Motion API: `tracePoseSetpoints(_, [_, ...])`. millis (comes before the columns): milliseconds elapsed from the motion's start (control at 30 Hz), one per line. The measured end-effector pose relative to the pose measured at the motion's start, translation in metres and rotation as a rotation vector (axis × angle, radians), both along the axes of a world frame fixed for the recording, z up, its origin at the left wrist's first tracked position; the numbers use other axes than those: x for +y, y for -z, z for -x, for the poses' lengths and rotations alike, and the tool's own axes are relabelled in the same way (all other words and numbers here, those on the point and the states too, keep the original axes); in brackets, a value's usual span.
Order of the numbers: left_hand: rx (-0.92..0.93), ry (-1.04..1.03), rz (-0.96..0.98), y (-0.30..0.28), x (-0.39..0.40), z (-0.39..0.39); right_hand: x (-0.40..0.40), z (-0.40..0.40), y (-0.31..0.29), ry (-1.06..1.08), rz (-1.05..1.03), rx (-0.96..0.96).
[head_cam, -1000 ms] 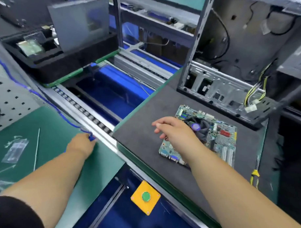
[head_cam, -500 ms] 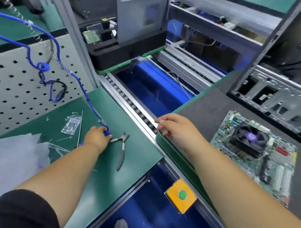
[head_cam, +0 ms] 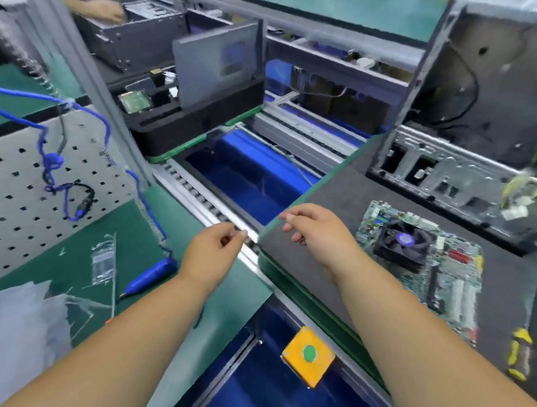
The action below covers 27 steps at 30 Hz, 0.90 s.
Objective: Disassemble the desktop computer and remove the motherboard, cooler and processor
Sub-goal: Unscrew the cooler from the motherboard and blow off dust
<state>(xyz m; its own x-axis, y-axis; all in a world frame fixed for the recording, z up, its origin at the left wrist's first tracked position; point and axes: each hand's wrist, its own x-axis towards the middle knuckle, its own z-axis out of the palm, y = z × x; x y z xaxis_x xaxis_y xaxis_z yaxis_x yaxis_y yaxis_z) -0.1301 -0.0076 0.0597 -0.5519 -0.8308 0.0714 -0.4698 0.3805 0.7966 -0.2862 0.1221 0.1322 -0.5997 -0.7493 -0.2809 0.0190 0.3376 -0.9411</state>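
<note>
On dark mat (head_cam: 337, 201), right: motherboard (head_cam: 422, 274) lying flat, black cooler fan (head_cam: 402, 241) mounted on it; open computer case (head_cam: 460, 154) behind. Left hand (head_cam: 214, 254) over conveyor rail (head_cam: 200, 199), fingertips pinched together, content indiscernible. Right hand (head_cam: 317, 229) loosely curled, holding nothing. Blue-handled tool (head_cam: 151, 276) on green mat (head_cam: 80, 255).
</note>
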Motion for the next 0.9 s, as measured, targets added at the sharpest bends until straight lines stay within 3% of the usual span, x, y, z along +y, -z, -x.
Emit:
tracePoseSetpoints(167, [0.191, 0.308, -0.044, -0.029, 0.046, 0.079, 0.063, 0.052, -0.006, 0.194, 0.002, 0.069])
tracePoseSetpoints(367, [0.185, 0.585, 0.104, -0.044, 0.109, 0.153, 0.159, 0.113, 0.003, 0.446, -0.086, 0.166])
tracePoseSetpoints(600, [0.153, 0.609, 0.107, -0.044, 0.158, 0.201, 0.267, 0.168, 0.045, 0.49, -0.639, 0.361])
tracePoseSetpoints(900, [0.091, 0.663, 0.109, -0.04, 0.18, 0.231, 0.295, 0.179, 0.077, 0.416, -0.999, 0.343])
